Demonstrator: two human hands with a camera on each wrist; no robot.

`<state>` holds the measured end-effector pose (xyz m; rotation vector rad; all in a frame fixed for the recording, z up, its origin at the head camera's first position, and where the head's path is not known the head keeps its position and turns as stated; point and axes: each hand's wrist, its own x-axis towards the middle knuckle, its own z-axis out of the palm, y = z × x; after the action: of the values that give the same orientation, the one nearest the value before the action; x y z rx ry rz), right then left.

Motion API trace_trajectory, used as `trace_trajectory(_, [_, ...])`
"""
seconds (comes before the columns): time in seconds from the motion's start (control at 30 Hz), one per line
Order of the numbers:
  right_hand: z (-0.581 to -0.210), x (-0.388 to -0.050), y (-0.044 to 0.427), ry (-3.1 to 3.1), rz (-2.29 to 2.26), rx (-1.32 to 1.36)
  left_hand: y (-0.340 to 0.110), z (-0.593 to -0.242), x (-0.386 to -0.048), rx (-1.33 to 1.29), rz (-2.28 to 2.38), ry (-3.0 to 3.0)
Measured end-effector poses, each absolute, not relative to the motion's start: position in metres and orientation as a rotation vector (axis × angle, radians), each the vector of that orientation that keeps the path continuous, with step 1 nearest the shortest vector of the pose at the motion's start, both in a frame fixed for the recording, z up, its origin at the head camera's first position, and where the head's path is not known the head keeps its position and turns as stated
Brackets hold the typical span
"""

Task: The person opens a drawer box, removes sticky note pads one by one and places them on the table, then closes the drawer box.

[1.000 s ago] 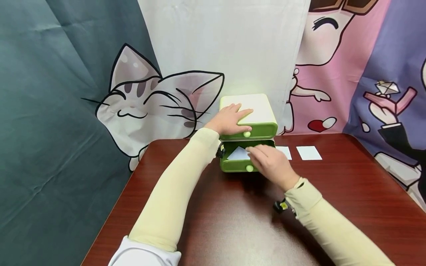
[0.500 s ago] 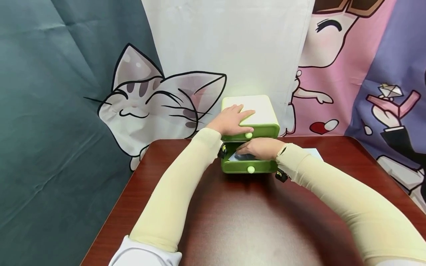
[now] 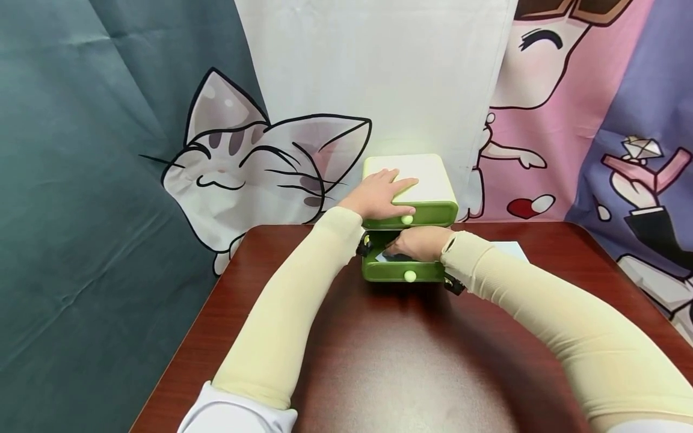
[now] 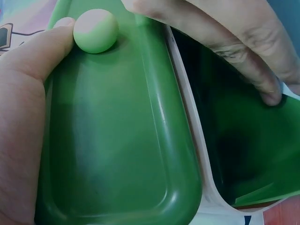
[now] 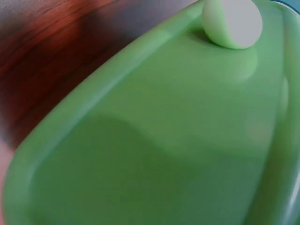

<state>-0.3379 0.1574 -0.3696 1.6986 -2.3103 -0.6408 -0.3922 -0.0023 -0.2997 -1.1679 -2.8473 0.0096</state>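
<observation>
A small drawer cabinet (image 3: 430, 180) with a pale top and green drawer fronts stands at the back of the table. My left hand (image 3: 381, 195) rests on it with spread fingers, the thumb by the round knob (image 4: 96, 30) of the upper drawer (image 4: 112, 117). Below, the lower drawer (image 3: 384, 273) is pulled out. My right hand (image 3: 423, 242) reaches down into it, and its fingertips pinch a light piece of paper (image 3: 382, 257), mostly hidden by the hand. The right wrist view holds mainly the lower drawer's front and its knob (image 5: 234, 23).
Another white square of paper (image 3: 511, 249) lies on the dark red table (image 3: 411, 361), right of the cabinet and partly behind my right sleeve (image 3: 541, 307). A printed cartoon curtain (image 3: 422, 78) hangs close behind.
My right hand has moved from in front of the lower drawer into it, down to the paper, and its fingers have drawn in. My left hand stays on the cabinet.
</observation>
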Motion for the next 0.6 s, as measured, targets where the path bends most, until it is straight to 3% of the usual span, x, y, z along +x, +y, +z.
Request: trace_trajectory(0.6, [-0.3609,-0.3385,0.1618,-2.502,-0.189,1.705,-0.0035,-0.3023,-0.3963,-1.163,0.014,-2.840])
